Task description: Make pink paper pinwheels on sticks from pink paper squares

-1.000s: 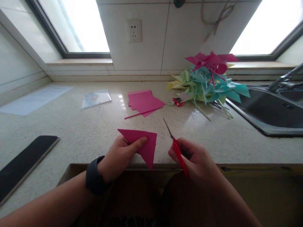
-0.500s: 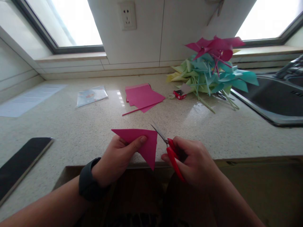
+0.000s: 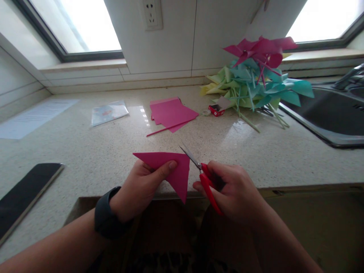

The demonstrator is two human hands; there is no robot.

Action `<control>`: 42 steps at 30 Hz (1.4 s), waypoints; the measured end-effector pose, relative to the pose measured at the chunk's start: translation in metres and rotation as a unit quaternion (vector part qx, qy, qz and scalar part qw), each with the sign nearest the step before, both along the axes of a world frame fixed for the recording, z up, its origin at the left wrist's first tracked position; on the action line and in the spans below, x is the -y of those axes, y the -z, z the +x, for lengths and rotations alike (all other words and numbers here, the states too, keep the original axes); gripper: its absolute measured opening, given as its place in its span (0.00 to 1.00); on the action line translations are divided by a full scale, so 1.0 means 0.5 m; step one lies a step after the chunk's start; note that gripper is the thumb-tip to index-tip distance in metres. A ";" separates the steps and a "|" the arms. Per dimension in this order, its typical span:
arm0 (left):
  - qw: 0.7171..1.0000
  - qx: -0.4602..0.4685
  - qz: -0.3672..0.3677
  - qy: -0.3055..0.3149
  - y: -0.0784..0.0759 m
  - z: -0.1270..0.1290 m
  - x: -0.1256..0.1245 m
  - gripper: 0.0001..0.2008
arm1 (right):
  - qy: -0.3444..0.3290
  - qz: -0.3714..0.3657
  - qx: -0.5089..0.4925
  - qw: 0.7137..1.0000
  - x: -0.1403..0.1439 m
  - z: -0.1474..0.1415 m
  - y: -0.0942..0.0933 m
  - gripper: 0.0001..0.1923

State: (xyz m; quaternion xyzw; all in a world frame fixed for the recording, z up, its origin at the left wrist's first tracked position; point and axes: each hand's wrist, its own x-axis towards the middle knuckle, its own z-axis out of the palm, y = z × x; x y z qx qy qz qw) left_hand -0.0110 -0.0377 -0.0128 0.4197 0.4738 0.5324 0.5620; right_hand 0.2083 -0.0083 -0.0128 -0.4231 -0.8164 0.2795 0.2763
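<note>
The right hand [image 3: 236,193], clenched on scissors [image 3: 203,176], has brought blades to the paper triangle's [image 3: 170,168] three o'clock edge; left hand [image 3: 142,187] pinches it.

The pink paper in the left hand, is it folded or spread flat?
Folded: the pink paper triangle has a triangular outline, unlike the flat pink sheets lying farther back.

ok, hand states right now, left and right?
Left hand: closed on the folded pink paper triangle.
Right hand: closed on the red-handled scissors, blades at the paper's edge.
</note>
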 end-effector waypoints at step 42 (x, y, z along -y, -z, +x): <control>1.000 -0.010 0.001 0.012 0.007 -0.010 -0.005 0.12 | 0.158 -0.048 -0.005 0.986 -0.049 0.048 -0.026 0.26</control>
